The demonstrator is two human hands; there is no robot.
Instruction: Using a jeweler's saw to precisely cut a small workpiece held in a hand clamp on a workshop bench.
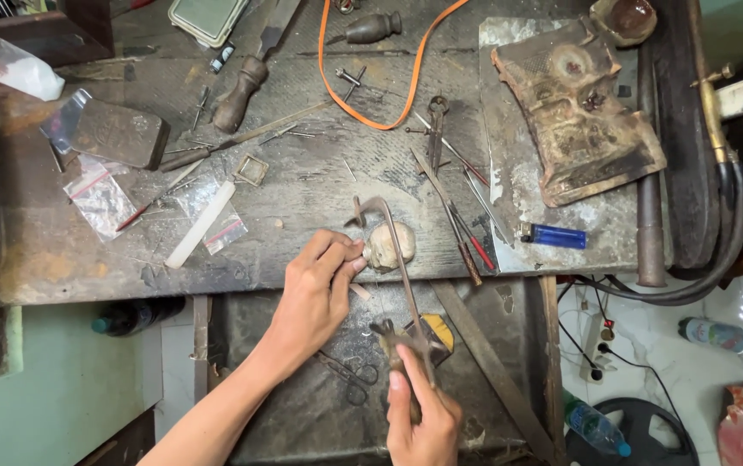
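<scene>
left hand [324, 280]: fingers pressed together, pinning a small workpiece [356, 259] on the bench peg [389, 245] | right hand [419, 414]: clenched round jeweller's saw [402, 285], blade beside those fingers | risk: a slip could cut the fingertips, or twisting could snap the blade | containers: plastic bags [104, 197], contents unclear; drawer tray [302, 406] holds scissors [350, 375]
</scene>
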